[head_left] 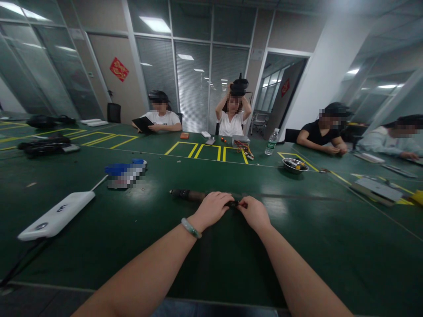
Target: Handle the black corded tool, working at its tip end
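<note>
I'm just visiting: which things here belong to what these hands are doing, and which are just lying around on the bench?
In use:
left hand on a long dark cylindrical object
right hand at a small red-tipped piece

Lying about:
white flat box with a cable
steel bowl of small parts
plastic water bottle

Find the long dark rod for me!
In the head view, the long dark cylindrical rod lies on the green table, its right end under the left hand, close to the right hand.
</note>
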The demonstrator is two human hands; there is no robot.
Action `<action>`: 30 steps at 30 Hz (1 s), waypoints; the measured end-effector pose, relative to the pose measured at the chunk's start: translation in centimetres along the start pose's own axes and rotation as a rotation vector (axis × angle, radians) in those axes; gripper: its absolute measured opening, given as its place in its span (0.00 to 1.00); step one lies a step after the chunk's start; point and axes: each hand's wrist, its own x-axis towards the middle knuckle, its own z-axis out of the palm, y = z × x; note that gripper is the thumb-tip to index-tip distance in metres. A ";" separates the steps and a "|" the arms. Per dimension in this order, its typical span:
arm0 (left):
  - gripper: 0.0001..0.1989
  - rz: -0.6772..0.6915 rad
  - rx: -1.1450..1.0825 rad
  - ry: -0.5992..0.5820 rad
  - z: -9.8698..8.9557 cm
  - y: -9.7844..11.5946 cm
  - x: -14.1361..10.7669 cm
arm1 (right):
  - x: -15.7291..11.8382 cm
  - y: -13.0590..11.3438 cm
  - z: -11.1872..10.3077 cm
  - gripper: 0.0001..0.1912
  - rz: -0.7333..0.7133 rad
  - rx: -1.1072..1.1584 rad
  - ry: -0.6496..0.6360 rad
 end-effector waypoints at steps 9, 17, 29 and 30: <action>0.11 -0.018 0.033 -0.006 0.1 0.3 -0.2 | 0.0 0.0 0.2 0.02 0.015 0.039 -0.019; 0.11 -0.021 0.013 -0.020 0.1 0.1 -0.1 | 0.0 0.4 0.0 0.02 -0.025 0.107 -0.003; 0.11 -0.019 -0.010 -0.001 0.4 0.0 0.0 | -0.1 -0.1 0.6 0.04 0.005 -0.009 0.007; 0.11 -0.021 -0.008 0.000 0.4 0.0 0.0 | -0.1 -0.2 0.7 0.05 -0.016 -0.046 0.006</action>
